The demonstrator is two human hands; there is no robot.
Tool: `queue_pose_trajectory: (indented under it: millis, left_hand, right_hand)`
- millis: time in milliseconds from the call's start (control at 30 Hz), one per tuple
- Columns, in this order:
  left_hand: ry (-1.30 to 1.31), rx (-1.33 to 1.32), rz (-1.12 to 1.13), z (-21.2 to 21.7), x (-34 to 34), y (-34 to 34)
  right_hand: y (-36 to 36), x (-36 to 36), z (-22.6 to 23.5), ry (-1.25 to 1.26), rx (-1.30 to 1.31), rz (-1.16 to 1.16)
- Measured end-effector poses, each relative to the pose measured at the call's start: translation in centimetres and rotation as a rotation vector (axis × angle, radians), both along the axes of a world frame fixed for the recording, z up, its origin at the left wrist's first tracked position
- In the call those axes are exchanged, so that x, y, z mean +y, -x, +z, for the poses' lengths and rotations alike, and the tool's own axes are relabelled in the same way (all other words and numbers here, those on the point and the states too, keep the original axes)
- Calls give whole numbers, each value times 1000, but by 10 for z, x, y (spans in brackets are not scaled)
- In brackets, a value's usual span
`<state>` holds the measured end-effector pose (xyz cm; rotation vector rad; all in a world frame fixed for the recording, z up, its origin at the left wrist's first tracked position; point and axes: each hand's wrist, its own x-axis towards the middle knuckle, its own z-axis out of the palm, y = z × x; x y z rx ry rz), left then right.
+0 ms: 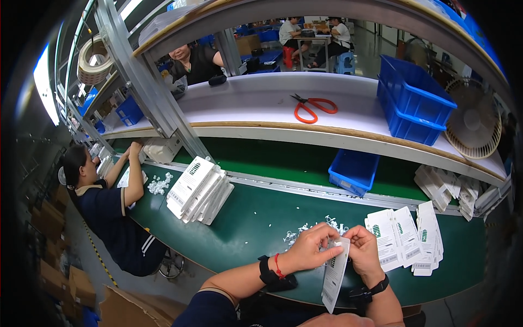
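A flat white packaging box (334, 280) with green and grey print hangs upright before me at the bench's near edge. My left hand (311, 249) is closed on its top end, thumb on the printed face. On the other side, my right hand (364, 252) pinches the same top end; whether a small piece is between its fingertips is hidden. Just beyond my hands lies a loose heap of small clear plastic pieces (291, 236). Several similar flat boxes (393, 238) are fanned out to the right of my right hand.
A tall stack of white boxes (197, 191) stands left on the green bench (245, 218). Under the shelf is a blue bin (354, 171); above are red-handled scissors (313, 108), stacked blue bins (411, 101) and a fan (473, 120). A co-worker (111, 191) works at left.
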<state>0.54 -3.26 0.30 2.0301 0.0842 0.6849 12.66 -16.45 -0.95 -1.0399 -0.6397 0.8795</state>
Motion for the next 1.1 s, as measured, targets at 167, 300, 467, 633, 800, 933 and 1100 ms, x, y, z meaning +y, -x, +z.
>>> queue_pose_trajectory:
  millis: [167, 300, 467, 633, 800, 933, 1100]
  left_hand:
    - [24, -46, -39, -10, 8, -4]
    - [544, 185, -321, -3, 3, 0]
    - [657, 122, -307, -7, 3, -5]
    - [657, 137, -311, -4, 5, -4]
    - [516, -121, 87, -9, 12, -1]
    - [576, -265, 151, -3, 21, -6]
    - [871, -206, -110, -2, 30, -2]
  right_hand:
    - [2, -2, 6, -125, 66, 51]
    - [-2, 0, 4, -181, 48, 27]
    - [-10, 1, -4, -122, -63, -83]
    - [-10, -2, -6, -75, 35, -136]
    - [-2, 1, 0, 29, 217, -39]
    - [4, 2, 0, 201, -70, 129]
    - [8, -1, 4, 126, 14, 175]
